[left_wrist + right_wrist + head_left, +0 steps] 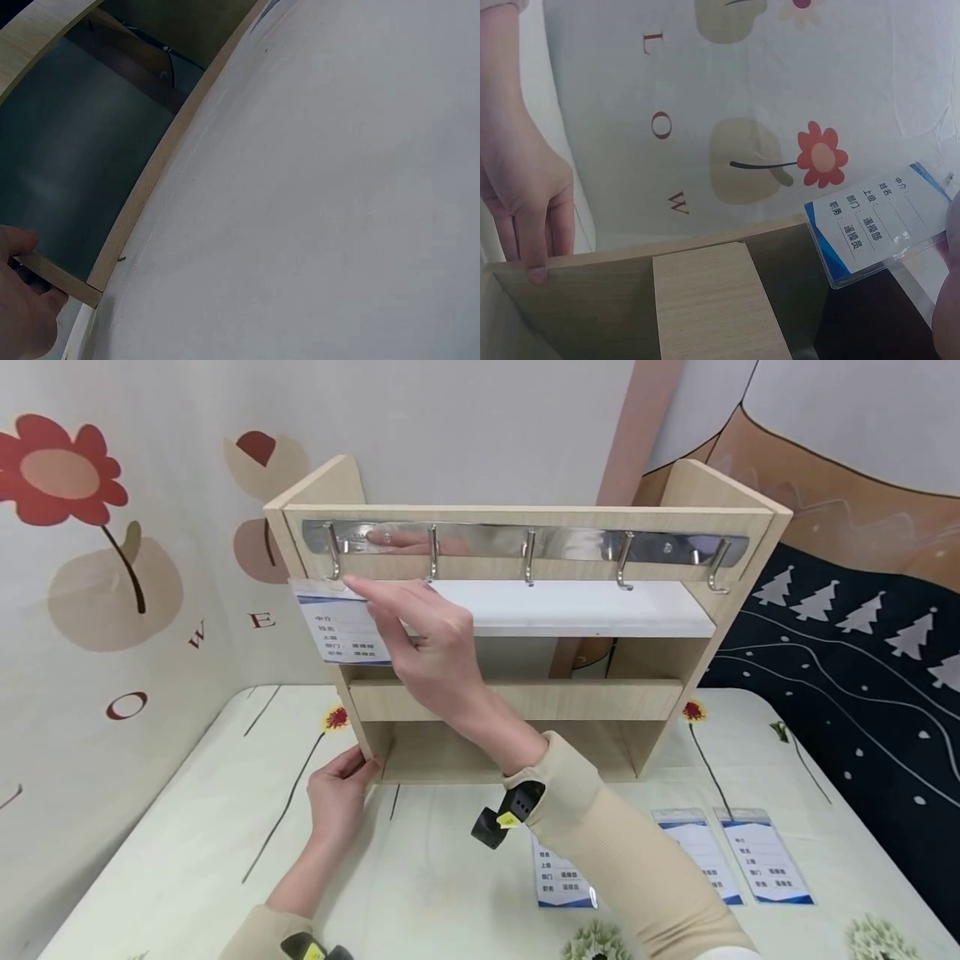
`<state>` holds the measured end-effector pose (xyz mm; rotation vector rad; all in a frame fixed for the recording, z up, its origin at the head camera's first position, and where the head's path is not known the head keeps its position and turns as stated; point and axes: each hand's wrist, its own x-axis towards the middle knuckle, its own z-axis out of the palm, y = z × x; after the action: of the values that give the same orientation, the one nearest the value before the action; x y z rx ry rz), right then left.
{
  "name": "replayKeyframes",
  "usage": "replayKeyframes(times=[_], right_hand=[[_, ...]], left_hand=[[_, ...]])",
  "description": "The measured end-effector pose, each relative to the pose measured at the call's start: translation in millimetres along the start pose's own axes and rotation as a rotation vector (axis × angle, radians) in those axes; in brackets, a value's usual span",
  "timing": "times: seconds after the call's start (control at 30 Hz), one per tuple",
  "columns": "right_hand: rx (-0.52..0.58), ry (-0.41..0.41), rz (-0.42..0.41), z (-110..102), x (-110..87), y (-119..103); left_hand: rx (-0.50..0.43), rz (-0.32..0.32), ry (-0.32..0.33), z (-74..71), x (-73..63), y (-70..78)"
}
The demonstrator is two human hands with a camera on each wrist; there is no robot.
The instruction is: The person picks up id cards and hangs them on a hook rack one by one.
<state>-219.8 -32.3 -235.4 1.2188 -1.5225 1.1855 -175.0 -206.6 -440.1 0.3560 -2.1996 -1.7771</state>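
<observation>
A small wooden shelf unit [517,700] stands on the table, with a metal hook rail [487,539] across its top front. My right hand [442,647] pinches a clear-sleeved ID badge [348,631] by its upper edge, just under the leftmost hook [332,550]. In the right wrist view the badge [877,221] hangs in front of the shelf's left side; my fingers there are cut off by the frame edge. Whether the badge touches the hook I cannot tell. My left hand [337,797] grips the lower left side panel of the shelf, thumb and fingers on either face [26,300].
Several hooks line the rail, such as the rightmost hook [718,567]. On the table's right side lie more ID badges [767,856], one of them [561,877] partly behind my right forearm. A flower-printed cloth covers the table [187,827]; printed curtains hang behind.
</observation>
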Motion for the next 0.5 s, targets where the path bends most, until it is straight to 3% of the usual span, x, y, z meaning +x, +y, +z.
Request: replayKeyframes(times=[0.5], right_hand=[[0.016, 0.010, -0.027, 8.5, 2.4, 2.7]], left_hand=[[-0.003, -0.010, -0.011, -1.1, 0.4, 0.1]])
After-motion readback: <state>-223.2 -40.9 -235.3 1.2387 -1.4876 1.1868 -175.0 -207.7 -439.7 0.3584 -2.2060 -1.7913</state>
